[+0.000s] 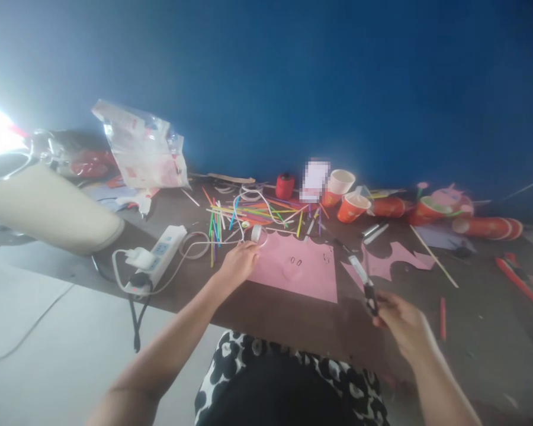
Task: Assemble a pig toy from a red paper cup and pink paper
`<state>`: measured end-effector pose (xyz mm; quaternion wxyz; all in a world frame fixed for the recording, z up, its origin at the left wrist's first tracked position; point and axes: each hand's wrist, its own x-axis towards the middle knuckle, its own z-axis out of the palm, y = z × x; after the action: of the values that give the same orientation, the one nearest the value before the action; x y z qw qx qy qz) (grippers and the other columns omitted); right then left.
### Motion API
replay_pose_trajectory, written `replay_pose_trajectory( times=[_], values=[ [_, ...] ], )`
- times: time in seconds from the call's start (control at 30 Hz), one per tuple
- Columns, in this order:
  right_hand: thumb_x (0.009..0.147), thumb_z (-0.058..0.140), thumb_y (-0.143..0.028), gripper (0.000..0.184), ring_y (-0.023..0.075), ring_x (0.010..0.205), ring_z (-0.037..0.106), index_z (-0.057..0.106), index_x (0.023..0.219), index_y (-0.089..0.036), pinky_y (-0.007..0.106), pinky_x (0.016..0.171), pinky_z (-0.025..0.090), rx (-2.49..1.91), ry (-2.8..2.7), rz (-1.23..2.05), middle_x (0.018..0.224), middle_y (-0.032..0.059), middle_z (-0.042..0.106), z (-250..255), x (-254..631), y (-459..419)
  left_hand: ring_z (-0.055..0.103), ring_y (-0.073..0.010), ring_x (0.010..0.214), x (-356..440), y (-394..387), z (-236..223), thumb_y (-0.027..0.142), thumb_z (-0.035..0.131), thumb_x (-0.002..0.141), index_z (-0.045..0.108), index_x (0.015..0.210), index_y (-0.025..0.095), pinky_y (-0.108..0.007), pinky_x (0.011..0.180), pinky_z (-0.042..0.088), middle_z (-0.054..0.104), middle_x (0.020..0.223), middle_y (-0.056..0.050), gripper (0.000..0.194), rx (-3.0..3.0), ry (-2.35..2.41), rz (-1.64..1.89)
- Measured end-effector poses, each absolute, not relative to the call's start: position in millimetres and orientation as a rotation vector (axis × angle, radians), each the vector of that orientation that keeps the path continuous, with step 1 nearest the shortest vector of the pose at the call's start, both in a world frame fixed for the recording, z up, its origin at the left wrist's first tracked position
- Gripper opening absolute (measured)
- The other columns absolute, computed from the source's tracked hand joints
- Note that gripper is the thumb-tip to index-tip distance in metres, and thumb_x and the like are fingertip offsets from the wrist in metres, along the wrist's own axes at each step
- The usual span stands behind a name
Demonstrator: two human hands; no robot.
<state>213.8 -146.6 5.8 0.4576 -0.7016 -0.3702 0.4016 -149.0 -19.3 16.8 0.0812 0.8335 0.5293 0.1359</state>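
Observation:
In my right hand [400, 322] is a black-and-white marker pen [359, 273], gripped between thumb and fingers and pointing away from me over the table. My left hand [238, 263] is closed at the upper left edge of a pink paper sheet [313, 278]. Its fingertips meet a small white roll [257, 232], perhaps tape; the grip is partly hidden. Two small dark ovals and a few marks show on the pink sheet, whose far edge is cut in scallops. A pink paper offcut [400, 260] lies to the right, beyond the pen.
Colourful sticks [257, 213] lie scattered behind the sheet. Red paper cups [354, 207] and a red spool [285, 186] stand near the blue wall. A power strip [162, 254] with trailing cables is at left, near a beige lampshade-like cylinder [57, 207]. A red cutter [517, 278] lies far right.

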Motion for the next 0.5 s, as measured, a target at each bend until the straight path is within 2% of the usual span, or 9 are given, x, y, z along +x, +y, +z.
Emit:
replay_pose_trajectory(
  times=[0.13,0.27,0.37,0.5],
  values=[
    [0.065,0.073,-0.041,0.036,0.0124,0.047,0.059,0.065,0.088,-0.014,0.023,0.043,0.045,-1.496,-0.958,1.365,0.072,0.0045,0.067,0.2,170.2,-132.2,0.061,-0.0217,0.089,-140.8,-13.8,11.0,0.017,0.052,0.081,0.061,0.107,0.019,-0.031,0.078,0.048,0.061,0.100,-0.009,0.027,2.492,1.661,0.338],
    [0.066,0.074,-0.040,0.035,0.0147,0.053,0.063,0.064,0.087,-0.014,0.024,0.046,0.046,-1.438,-1.026,1.471,0.085,0.0080,0.069,-1.9,146.9,-121.0,0.062,-0.0211,0.075,-137.9,-4.4,6.6,0.020,0.055,0.079,0.066,0.089,0.019,-0.029,0.064,0.047,0.062,0.092,-0.010,0.015,2.467,1.717,0.365],
    [0.068,0.073,-0.040,0.036,0.0149,0.053,0.063,0.062,0.091,-0.014,0.025,0.047,0.048,-1.397,-1.010,1.470,0.086,0.0085,0.070,-5.0,147.0,-121.0,0.063,-0.0197,0.070,-142.3,2.9,4.9,0.022,0.053,0.080,0.067,0.079,0.020,-0.028,0.064,0.047,0.064,0.085,-0.008,0.013,2.392,1.690,0.529],
    [0.069,0.073,-0.038,0.034,0.0122,0.052,0.061,0.061,0.093,-0.017,0.024,0.048,0.049,-1.383,-0.863,1.176,0.083,0.0053,0.069,-9.5,175.3,-132.4,0.064,-0.0199,0.074,-153.1,13.0,6.3,0.023,0.054,0.080,0.066,0.086,0.021,-0.028,0.068,0.047,0.068,0.085,-0.006,0.014,2.283,1.671,0.733]
  ],
)
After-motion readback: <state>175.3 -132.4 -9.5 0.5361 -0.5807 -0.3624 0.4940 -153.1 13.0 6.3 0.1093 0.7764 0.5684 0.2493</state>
